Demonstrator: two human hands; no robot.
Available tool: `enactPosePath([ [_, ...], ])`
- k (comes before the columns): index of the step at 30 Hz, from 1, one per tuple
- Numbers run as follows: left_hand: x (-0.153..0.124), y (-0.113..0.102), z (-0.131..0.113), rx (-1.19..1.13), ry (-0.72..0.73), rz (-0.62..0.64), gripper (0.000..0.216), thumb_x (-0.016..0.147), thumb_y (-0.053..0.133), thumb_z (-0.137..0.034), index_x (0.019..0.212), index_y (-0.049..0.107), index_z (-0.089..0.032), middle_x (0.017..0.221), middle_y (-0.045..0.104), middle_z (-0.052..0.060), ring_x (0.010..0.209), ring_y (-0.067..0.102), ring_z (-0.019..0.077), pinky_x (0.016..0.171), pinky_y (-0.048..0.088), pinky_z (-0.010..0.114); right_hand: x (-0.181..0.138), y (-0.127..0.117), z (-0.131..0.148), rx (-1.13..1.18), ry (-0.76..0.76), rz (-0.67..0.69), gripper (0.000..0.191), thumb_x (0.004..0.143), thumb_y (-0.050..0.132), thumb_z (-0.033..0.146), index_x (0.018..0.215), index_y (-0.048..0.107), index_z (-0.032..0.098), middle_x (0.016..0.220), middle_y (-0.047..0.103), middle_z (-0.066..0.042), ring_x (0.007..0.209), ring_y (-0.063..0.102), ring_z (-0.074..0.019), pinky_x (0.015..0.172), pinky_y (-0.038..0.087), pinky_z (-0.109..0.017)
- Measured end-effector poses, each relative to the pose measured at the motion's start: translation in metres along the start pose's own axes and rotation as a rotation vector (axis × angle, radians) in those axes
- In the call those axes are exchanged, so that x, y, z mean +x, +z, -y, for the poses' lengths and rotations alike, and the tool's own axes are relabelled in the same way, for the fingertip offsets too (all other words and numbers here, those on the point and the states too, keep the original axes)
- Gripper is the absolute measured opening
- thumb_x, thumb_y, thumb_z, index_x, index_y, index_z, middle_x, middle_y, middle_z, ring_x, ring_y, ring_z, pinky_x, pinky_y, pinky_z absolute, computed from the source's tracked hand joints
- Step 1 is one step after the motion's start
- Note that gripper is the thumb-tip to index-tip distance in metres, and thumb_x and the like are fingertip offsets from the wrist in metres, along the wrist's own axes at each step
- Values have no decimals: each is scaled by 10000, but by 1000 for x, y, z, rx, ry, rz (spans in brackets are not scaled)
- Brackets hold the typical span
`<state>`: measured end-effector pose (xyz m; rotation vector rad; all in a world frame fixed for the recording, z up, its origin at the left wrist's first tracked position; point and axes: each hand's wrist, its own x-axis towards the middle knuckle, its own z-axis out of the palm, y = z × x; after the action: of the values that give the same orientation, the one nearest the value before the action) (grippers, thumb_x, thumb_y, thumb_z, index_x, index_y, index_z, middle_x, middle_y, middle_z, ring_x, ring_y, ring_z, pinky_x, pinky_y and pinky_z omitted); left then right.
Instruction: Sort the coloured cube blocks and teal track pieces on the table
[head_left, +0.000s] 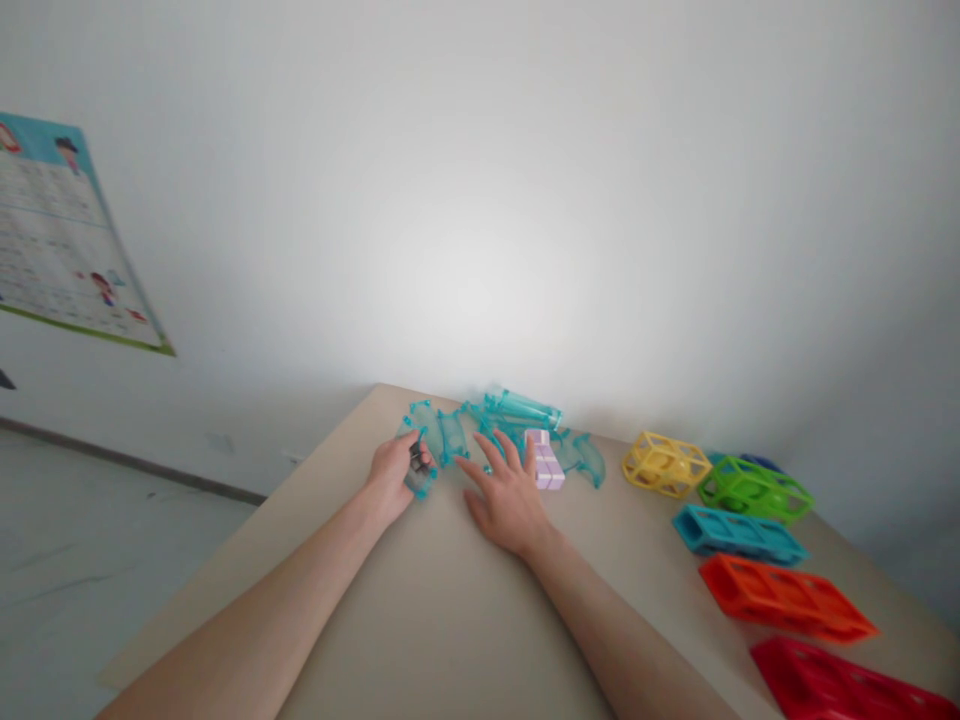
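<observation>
My left hand (391, 474) is closed on a see-through teal plastic piece (421, 482) near the far left part of the table. A small dark object (417, 459) shows by its fingertips; what it is I cannot make out. To the right, my right hand (510, 502) is open, fingers spread low over the tabletop. Its fingers reach toward more clear teal pieces (453, 436), which lie flat or overlap in a loose group. Right beside its index side and fingertips sits a lilac block-like piece (546, 466); whether the hand touches it is unclear.
Against the wall lies a teal tube-shaped stack (521, 408). Along the right side of the table (420, 620) stand open plastic frames: yellow (664, 464), green (754, 488), blue (739, 535), orange (784, 598) and red (847, 682). A poster (67, 230) hangs at left.
</observation>
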<state>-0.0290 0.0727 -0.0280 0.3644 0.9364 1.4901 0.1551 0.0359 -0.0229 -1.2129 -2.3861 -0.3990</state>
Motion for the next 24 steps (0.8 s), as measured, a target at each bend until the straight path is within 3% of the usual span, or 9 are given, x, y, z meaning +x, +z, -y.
enactPosePath([
  [6,4,-1,5,27,20,-1,183,881,481,-105,704,501,-145,522,519,-14,410,505,99,446,465,234,1,5,1,25,-19,28,495,846,547,277,1338,489,288,1423,459,-73,1331,297,-344,1088,-5,-648],
  [9,2,-1,5,43,45,-2,184,881,480,-100,704,496,-148,547,543,-6,414,511,96,461,478,240,-2,2,-4,70,44,-107,478,853,527,274,1328,488,242,1326,530,-98,1267,376,-314,1108,69,-601],
  [13,-2,-1,3,79,71,28,220,873,523,-144,659,475,-156,501,500,-31,383,469,82,449,457,228,-13,-7,-19,109,167,-317,410,853,529,316,1232,537,161,1167,575,-125,1129,459,-284,1049,268,-506],
  [16,-4,0,2,101,81,53,235,860,553,-174,643,465,-160,486,481,-43,370,446,77,425,427,215,-26,-12,-33,84,129,-204,388,808,587,353,1156,593,182,1163,559,-129,1099,459,-306,941,350,-478],
  [19,-4,0,2,112,86,62,229,853,553,-171,643,462,-165,485,484,-45,366,445,81,412,417,216,-32,-10,-41,47,78,-66,410,731,657,286,1135,624,225,1215,528,-125,1142,428,-329,910,356,-469],
  [24,-1,-1,2,100,90,35,211,844,547,-168,657,450,-175,491,487,-48,373,447,81,416,423,217,-25,2,-43,-47,108,-45,225,779,612,145,960,694,252,1200,544,-115,1136,429,-314,879,361,-449],
])
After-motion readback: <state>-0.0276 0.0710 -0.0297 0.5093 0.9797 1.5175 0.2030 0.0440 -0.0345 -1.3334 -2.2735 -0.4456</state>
